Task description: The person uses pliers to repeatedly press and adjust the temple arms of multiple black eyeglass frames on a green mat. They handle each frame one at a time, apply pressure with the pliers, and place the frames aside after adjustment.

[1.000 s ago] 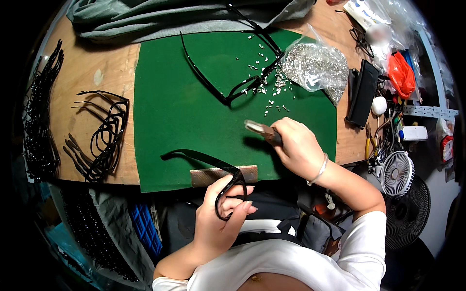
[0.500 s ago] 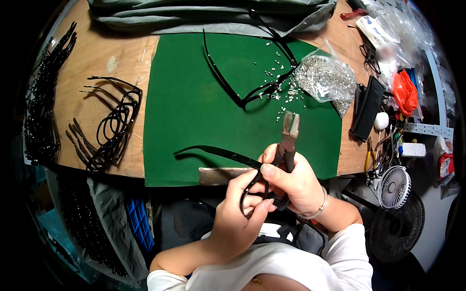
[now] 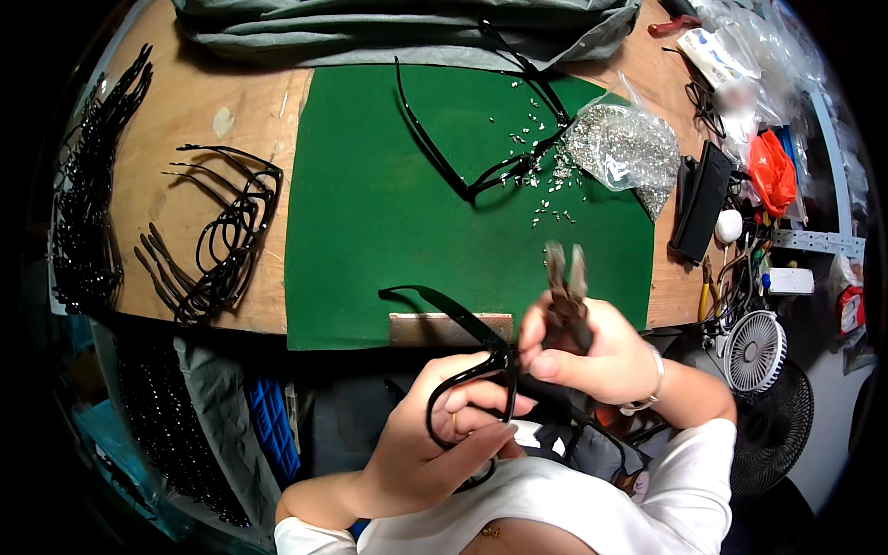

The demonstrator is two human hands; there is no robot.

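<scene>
Down by the table's near edge, my left hand (image 3: pixel 425 442) is closed around a black eyeglass frame (image 3: pixel 499 359), its fingers passing through one lens rim. One temple arm of that frame points away to the far left, over the green mat (image 3: pixel 370 231). In my right hand (image 3: pixel 606 356) is a pair of worn metal pliers (image 3: pixel 567 301), jaws up and spread apart with nothing visible between them. My right thumb and fingertips are close beside the frame's hinge corner; whether they touch it or hold a small part, I cannot make out.
Another black eyeglass frame (image 3: pixel 472 192) lies on the mat beside scattered small silver pieces (image 3: pixel 546 176) and a clear bag (image 3: pixel 624 148) full of them. Stacked frames (image 3: pixel 231 231) and a long pile of black frames (image 3: pixel 88 203) occupy the left. A black case (image 3: pixel 700 203) and fans stand right.
Both hands have drawn apart slightly, the left lower, the right farther right. The frame has turned so its front faces up more. The pliers' jaws have spread.
</scene>
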